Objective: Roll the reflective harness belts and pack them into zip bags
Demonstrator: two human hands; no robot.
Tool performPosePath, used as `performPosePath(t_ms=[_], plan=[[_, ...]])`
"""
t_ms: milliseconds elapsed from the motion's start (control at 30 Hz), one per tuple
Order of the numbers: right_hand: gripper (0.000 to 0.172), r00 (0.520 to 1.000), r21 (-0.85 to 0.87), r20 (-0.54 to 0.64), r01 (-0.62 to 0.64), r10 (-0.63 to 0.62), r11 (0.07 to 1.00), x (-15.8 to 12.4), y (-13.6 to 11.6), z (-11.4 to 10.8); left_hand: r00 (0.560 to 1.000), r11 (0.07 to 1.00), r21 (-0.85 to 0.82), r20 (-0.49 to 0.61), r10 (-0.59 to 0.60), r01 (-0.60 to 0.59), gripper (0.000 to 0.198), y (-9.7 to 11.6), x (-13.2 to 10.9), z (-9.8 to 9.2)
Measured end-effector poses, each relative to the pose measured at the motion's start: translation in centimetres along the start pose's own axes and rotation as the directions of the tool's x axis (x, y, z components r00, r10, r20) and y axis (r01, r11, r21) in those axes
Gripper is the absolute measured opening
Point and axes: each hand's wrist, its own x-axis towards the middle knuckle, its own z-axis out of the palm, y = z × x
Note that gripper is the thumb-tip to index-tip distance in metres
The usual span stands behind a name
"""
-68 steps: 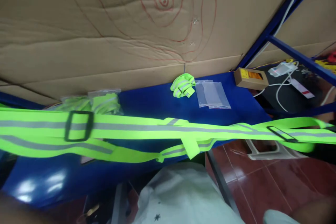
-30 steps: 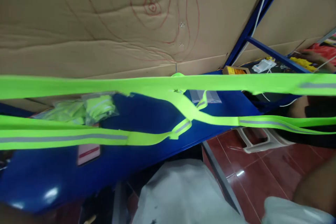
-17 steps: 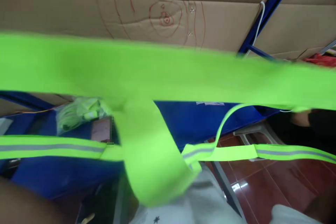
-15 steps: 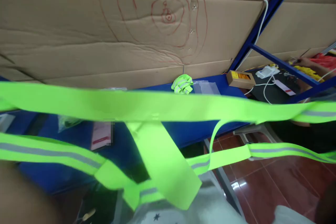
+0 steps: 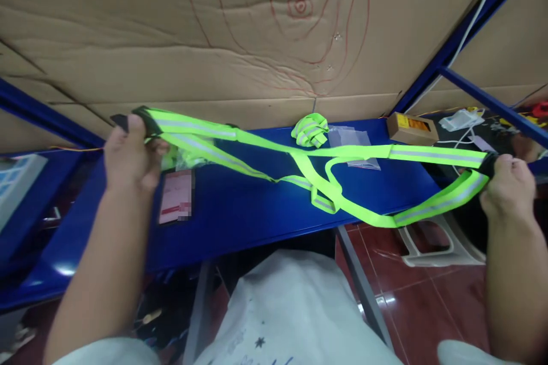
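Note:
A neon-yellow reflective vest point(image 5: 440, 154), made of narrow straps with grey stripes, is stretched sideways above the blue table. My left hand point(image 5: 131, 154) is closed around a black piece at its left end. At the other end, my right hand point(image 5: 509, 188) grips a second black piece. Between the hands, the straps sag and cross, with a short wide strap joining upper and lower bands. Behind them, a rolled bundle of similar yellow strap point(image 5: 310, 130) lies on the table.
Along the back of the blue table point(image 5: 240, 205) are clear plastic bags point(image 5: 351, 137) and a small cardboard box point(image 5: 413, 128). A pink-and-white card point(image 5: 174, 197) lies near my left forearm. Cardboard point(image 5: 128, 23) lines the back; a blue frame post point(image 5: 466, 28) and plastic stool point(image 5: 428, 251) are right.
The vest has moved away from the camera and is now held out over the table. Both hands, blurred or out of view before, now show at its ends.

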Motion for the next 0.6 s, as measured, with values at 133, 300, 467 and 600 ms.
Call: performPosePath(t_ms=[133,300,467,600], plan=[[0.014,0.97,0.116,0.153,-0.209,0.19,0.971,0.4,0.3,3.1,0.998,1.0,-0.017,0.061,-0.014,0.015,0.022,-0.5,0.4,1.3],[0.009,0.939,0.078,0.244,-0.269,0.244,0.96,0.8,1.3,3.3,0.987,0.994,0.047,0.129,0.094,-0.101,0.029,-0.3,0.8,0.7],[0.027,0.959,-0.183,0.207,-0.154,0.191,0.971,1.6,4.8,5.9,0.98,0.984,0.05,0.11,0.165,-0.172,0.035,-0.2,0.6,0.5],[0.038,0.978,-0.327,0.197,0.004,0.064,0.945,-0.4,6.3,9.0,0.954,0.952,0.088,0.088,0.286,-0.294,0.021,-0.5,0.4,1.3]])
